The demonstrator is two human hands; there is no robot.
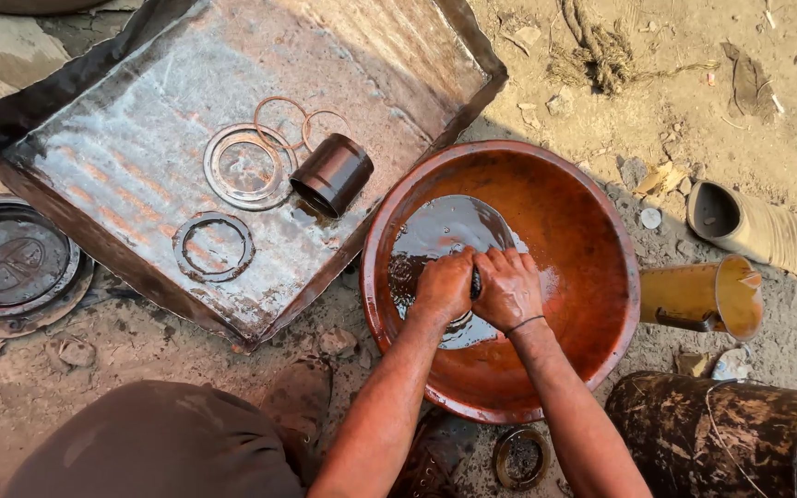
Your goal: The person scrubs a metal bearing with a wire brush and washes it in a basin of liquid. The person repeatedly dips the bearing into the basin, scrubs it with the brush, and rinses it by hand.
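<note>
Over the round rust-orange metal basin (592, 240), left hand (443, 286) and right hand (507, 288) clench a small dark part; best kept low over the dark oily liquid (440, 231) beneath, grip firm.

Dirt ground with pans and cans on it

The dusty ground (657, 101) holds a big round orange bowl (592, 267), a flat metal tray (140, 138) beside it, a round dark lid (11, 263) at the left, a yellow jug (707, 295) on its side, and a dark drum (721, 433).
</note>
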